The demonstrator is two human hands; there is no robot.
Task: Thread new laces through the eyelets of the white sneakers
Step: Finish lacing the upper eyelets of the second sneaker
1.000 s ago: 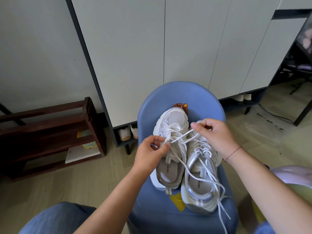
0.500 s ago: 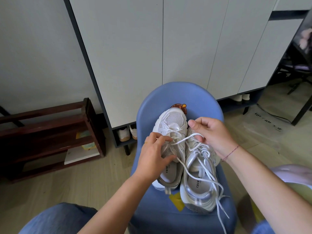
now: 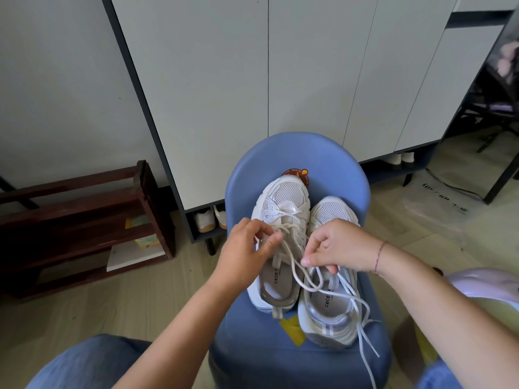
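White cabinet (image 3: 210,94) doors fill the background, and in front of them a blue chair (image 3: 295,153) carries the two sneakers side by side, toes pointing away from the person.

The left hand (image 3: 247,248) sits over the eyelets of the left sneaker (image 3: 283,203), thumb and fingers pinching the lace (image 3: 294,272) just where it leaves the shoe; it has hardly shifted over the last second. The right hand (image 3: 334,248) is the one that moved. A second ago it was up by the toe of the right sneaker (image 3: 331,313), holding the lace stretched tight across to the left hand. Now it has dropped back toward the person and lies over the middle of that shoe, fingers curled, the lace pinched at thumb and forefinger.

With that, the lace has gone slack: it hangs below both hands in a loose loop across the two shoe openings.

My reading is that one pull-through is finished and the free end is being regathered for the next eyelet on the left sneaker. The right sneaker looks fully laced, its ends (image 3: 365,332) trailing off the chair below the right hand.
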